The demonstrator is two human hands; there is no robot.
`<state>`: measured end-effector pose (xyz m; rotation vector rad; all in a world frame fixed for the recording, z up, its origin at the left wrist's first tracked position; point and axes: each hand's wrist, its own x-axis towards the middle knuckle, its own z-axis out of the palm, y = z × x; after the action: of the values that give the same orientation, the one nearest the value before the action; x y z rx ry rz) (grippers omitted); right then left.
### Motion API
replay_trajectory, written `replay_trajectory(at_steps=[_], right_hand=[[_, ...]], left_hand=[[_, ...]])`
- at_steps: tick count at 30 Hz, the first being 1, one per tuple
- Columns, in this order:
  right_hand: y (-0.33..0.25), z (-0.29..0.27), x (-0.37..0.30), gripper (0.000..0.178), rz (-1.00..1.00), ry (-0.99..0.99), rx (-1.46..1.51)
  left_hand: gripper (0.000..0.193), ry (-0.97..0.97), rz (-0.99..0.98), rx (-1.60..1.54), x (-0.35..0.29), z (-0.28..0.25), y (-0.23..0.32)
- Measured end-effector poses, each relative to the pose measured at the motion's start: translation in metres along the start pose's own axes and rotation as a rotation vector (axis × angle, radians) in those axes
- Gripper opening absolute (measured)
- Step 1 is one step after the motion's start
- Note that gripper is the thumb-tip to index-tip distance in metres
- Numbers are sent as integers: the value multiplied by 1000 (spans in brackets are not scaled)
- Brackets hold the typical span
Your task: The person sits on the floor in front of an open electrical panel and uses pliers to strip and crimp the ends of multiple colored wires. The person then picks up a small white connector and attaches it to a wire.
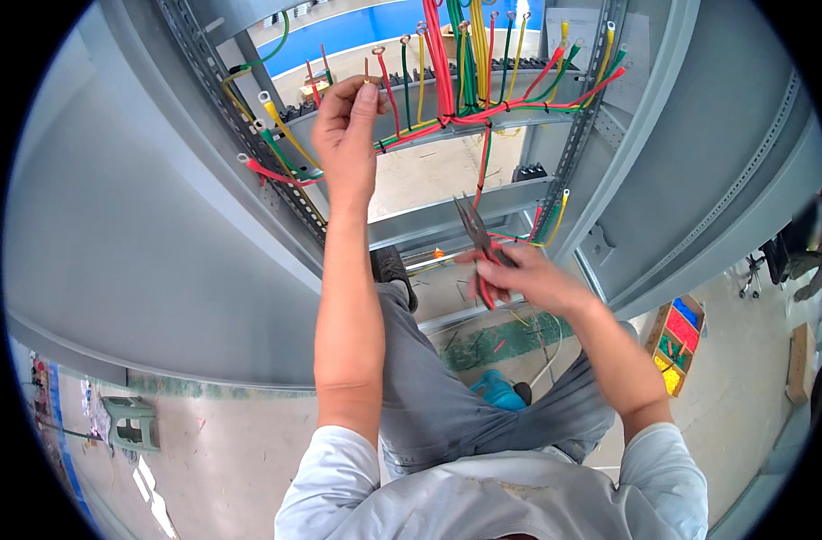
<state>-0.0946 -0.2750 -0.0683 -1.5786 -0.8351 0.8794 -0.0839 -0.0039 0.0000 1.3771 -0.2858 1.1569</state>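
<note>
High on the left of the cabinet frame, my left hand [350, 130] is closed, thumb and fingers pinching a wire [367, 67] whose bare copper tip sticks up above them. The rest of that wire is hidden by the fingers. My right hand [523, 277], slightly blurred, grips a pair of long-nose pliers [474, 225] with red and black handles. Their jaws point up and look slightly parted, touching nothing. Close to my left hand stands a red wire [386, 85] with a ring lug. Beyond it rise several green, yellow and red wires with lugs, joined to a thick bundle [438, 63].
Grey cabinet panels [141, 198] flank me on both sides. Lugged wires [285, 135] jut from the left perforated rail, others from the right. A box of coloured small parts [676, 342] sits on the floor at right, a green stool [132, 423] at left. My shoe [393, 277] is by the lower frame.
</note>
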Motion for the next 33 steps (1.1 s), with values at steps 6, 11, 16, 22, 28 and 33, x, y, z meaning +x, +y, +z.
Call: replay_trajectory(at_steps=[6, 11, 16, 22, 28, 33], right_hand=[[-82, -2, 52, 45, -107, -188, 174], [-110, -7, 71, 43, -114, -281, 301], [-115, -8, 79, 40, -89, -292, 390], [-114, -12, 81, 38, -67, -306, 424], [-111, -15, 82, 40, -76, -324, 459], [-116, -14, 78, 39, -76, -289, 432]], left_hand=[[25, -122, -40, -52, 5, -10, -3], [25, -191, -58, -142, 5, -11, 3], [26, -201, -109, -190, 5, -19, -2], [27, -234, -111, -272, 7, -20, 2], [33, -289, -122, -223, 2, -22, 3], [32, -280, -122, -236, 4, -21, 3]])
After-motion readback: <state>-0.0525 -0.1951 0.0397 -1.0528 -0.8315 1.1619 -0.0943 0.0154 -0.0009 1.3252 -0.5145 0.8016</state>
